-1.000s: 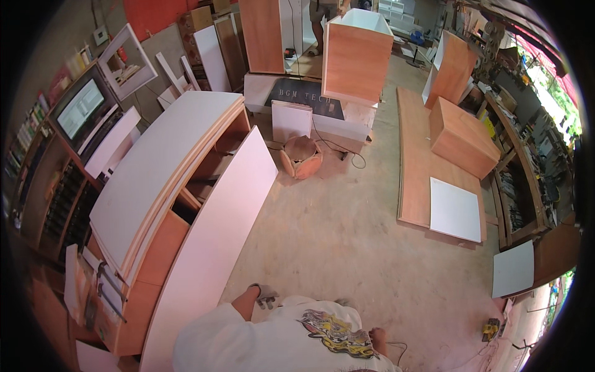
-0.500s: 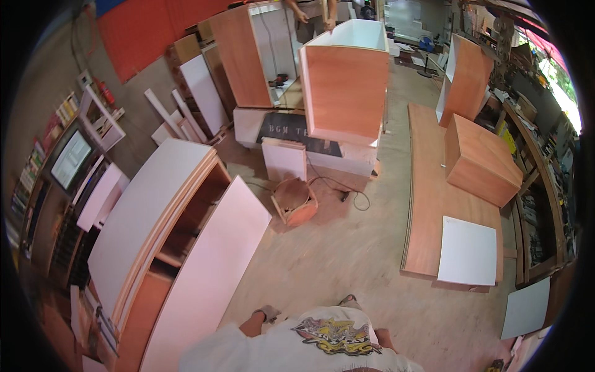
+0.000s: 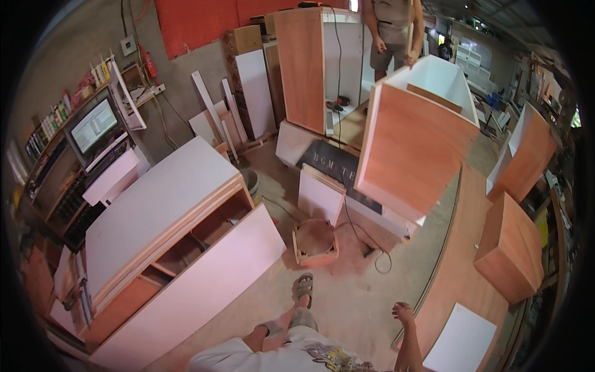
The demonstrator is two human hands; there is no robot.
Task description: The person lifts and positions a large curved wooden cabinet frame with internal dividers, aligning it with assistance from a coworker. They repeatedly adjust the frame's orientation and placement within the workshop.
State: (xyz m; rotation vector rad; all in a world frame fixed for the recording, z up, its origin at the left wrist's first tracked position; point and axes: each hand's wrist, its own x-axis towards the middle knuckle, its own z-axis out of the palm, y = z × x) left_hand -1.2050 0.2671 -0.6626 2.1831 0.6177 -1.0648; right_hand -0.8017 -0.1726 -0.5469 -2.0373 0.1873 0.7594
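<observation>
My right hand [image 3: 403, 313] hangs at my right side, above the floor near the edge of a long wooden panel [image 3: 457, 248]. Its fingers are loosely bent and apart, with nothing in them. From my white sleeve my left forearm [image 3: 254, 338] shows at the lower edge; a blurred grey patch at its end keeps me from making out the fingers. On the left lies a large cabinet carcass [image 3: 135, 282] with white panels [image 3: 167, 180] stacked on it. Ahead on the floor stands a small wooden stool [image 3: 316, 239].
Another person [image 3: 392, 28] stands behind an open-topped wooden cabinet [image 3: 418, 149], one hand at an upright strip. A cordless drill [image 3: 338, 102] lies by a tall cabinet [image 3: 300, 74]. A black cable [image 3: 359, 234] trails over the floor. At right sit a wooden box [image 3: 509, 248] and a white sheet [image 3: 460, 341].
The view has swung left and up, so the cabinets sit farther right and lower. My right hand has come into view, and a sandalled foot now shows ahead of me.
</observation>
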